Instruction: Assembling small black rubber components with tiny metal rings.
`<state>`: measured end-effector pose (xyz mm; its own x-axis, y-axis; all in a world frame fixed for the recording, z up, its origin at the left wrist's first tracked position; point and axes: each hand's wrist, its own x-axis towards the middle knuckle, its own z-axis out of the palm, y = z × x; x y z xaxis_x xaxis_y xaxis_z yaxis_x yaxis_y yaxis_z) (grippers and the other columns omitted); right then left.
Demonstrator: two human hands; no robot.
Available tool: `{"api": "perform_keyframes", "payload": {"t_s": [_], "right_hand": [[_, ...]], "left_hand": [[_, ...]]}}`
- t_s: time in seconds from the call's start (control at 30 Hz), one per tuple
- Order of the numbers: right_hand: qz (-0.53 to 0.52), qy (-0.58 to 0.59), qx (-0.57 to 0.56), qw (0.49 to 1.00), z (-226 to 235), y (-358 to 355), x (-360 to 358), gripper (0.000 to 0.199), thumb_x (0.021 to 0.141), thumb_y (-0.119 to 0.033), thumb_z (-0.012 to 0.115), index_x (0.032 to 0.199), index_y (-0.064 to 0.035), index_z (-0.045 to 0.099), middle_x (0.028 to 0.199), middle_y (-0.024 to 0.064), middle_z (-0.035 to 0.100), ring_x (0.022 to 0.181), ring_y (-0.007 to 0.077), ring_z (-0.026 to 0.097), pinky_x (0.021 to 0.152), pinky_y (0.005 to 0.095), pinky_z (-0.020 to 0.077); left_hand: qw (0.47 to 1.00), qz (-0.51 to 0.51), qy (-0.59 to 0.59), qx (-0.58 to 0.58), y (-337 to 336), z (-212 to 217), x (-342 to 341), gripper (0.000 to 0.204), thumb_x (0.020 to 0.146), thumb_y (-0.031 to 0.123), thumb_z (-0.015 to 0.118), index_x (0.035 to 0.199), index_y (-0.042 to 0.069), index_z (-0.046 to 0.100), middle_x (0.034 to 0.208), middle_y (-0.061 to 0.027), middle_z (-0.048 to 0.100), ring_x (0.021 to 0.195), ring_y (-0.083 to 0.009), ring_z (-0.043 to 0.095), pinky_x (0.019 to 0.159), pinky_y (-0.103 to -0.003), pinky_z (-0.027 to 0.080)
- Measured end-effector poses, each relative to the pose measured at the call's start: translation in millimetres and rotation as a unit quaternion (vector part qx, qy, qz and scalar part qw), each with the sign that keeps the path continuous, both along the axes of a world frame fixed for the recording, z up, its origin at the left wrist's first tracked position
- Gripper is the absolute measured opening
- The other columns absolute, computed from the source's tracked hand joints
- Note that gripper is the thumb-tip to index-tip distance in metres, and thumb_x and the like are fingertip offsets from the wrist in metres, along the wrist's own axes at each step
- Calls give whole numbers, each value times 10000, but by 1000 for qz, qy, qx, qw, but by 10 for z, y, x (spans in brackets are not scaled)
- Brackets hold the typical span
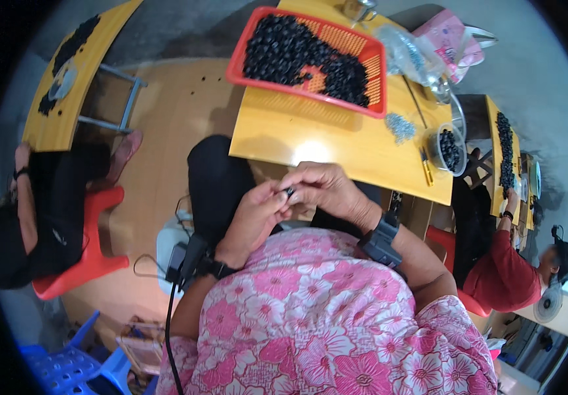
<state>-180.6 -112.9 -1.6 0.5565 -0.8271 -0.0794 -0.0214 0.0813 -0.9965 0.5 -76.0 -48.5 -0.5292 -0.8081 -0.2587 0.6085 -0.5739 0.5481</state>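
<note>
A small black part (289, 191) sits between the fingertips of both hands, in front of my body and just short of the yellow table's near edge. My left hand (255, 212) pinches it from the left. From the right, the thumb and fingers of my right hand (327, 189) close on the same piece. Its exact shape is mostly covered by the fingers. Beyond my hands, an orange-red plastic basket (310, 99) holds a heap of small black parts (290, 52) like those in the round clear tub (452, 150) at the right.
On the yellow table (284, 131) lie a pile of small silvery pieces (400, 128), a yellow-handled cutter (427, 168), a thin dark rod (414, 101) and clear plastic bags (409, 52). Co-workers sit at tables left and right. A blue plastic chair (67, 368) stands lower left.
</note>
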Motion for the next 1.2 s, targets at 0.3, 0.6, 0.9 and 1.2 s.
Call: {"api": "perform_keyframes", "payload": {"t_s": [0.3,0.6,0.9,1.2], "right_hand": [[22,74,-80,994,214,-222,-139,173,804,-92,666,968,-39,669,805,45,611,767,136,580,725,265,461],[-199,312,-241,897,462,-960,-745,99,763,-5,644,858,-26,666,755,85,615,709,191,602,657,276,473],[-53,417,-370,828,254,-1585,-618,133,714,-39,635,843,-51,665,813,97,592,778,278,596,698,363,488],[70,502,-373,777,194,-1770,-456,153,691,-65,639,835,-74,691,850,102,607,849,276,594,759,360,494]], "left_hand": [[999,-26,1,-23,-175,-76,87,157,838,95,641,968,57,562,880,-19,565,789,-105,541,738,-267,469],[999,-40,20,-3,-307,-223,119,167,803,75,670,920,30,560,855,-48,564,762,-137,535,717,-283,459],[999,-36,23,9,-349,-299,126,173,795,73,677,909,25,555,839,-67,564,741,-161,522,685,-274,430],[999,-24,24,7,-356,-263,145,189,791,76,683,914,21,550,838,-78,556,749,-163,525,706,-271,436]]}}
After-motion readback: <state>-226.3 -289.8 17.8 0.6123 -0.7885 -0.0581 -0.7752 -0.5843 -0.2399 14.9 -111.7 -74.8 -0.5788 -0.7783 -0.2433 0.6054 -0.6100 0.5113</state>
